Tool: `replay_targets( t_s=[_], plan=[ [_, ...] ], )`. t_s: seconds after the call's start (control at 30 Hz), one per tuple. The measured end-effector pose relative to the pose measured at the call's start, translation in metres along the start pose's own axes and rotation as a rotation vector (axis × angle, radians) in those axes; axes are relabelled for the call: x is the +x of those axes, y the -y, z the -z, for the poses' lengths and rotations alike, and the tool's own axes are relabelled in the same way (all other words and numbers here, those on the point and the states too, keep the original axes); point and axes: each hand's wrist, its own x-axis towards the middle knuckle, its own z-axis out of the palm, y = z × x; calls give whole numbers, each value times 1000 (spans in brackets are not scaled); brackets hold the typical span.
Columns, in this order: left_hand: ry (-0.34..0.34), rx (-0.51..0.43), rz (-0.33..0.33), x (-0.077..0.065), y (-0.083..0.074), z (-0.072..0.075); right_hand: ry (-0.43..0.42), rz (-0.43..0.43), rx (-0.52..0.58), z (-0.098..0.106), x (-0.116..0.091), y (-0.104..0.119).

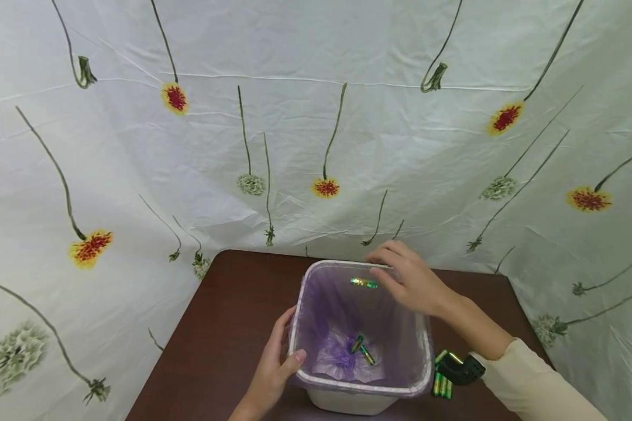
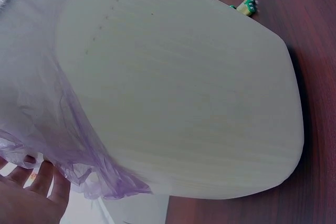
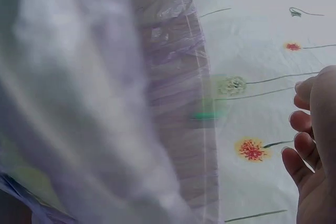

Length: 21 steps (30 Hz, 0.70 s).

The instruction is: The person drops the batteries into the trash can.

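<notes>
A light-coloured waste bin (image 1: 342,402) lined with a thin purple bag (image 1: 337,356) stands on the table. My left hand (image 1: 274,362) grips its left rim, thumb over the edge and fingers outside. Over the far right rim is my right hand (image 1: 408,280), fingers loosely bent and holding nothing. Just left of its fingertips, a green-and-gold battery (image 1: 364,283) appears in mid-air inside the bin; the right wrist view shows a blurred green streak (image 3: 205,115). Two more batteries (image 1: 367,355) lie on the bag at the bottom.
On the dark wooden table (image 1: 226,327), several green-and-gold batteries (image 1: 442,385) lie right of the bin, partly behind a black device (image 1: 460,369) at the right wrist. A white flower-printed cloth (image 1: 289,128) hangs behind and at both sides.
</notes>
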Motion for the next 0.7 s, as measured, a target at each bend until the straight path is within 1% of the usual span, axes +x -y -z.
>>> replay_targets(
  t_s=[0.1, 0.37, 0.7],
  plan=[
    [2, -2, -6, 0, 0, 0, -12, -15, -5, 5, -1, -1],
    [21, -28, -18, 1, 0, 0, -24, -13, -29, 9, -11, -5],
    [20, -15, -23, 1, 1, 0, -27, -54, -42, 13, -26, -8]
  ],
)
